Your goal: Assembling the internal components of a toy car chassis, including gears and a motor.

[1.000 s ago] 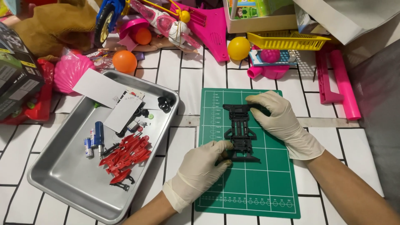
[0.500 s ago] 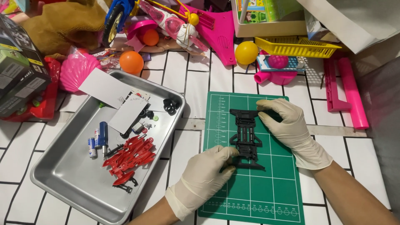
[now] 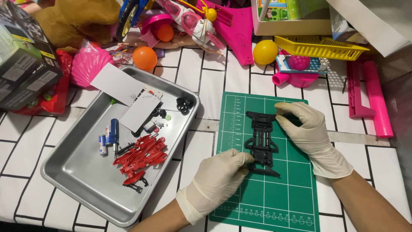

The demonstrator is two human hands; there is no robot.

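Two gloved hands, left (image 3: 219, 176) and right (image 3: 307, 131). One black chassis (image 3: 262, 141), one green cutting mat (image 3: 279, 193), one metal tray (image 3: 77, 172), two orange balls (image 3: 144, 58), two yellow balls (image 3: 265, 52), one yellow basket (image 3: 319, 47).

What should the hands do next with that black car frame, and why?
Probably reach the left hand over to the tray for a part. The black frame lies flat on the green mat, gripped at both ends by left and right hand, and looks bare; the red parts and small black tyres sit in the tray.
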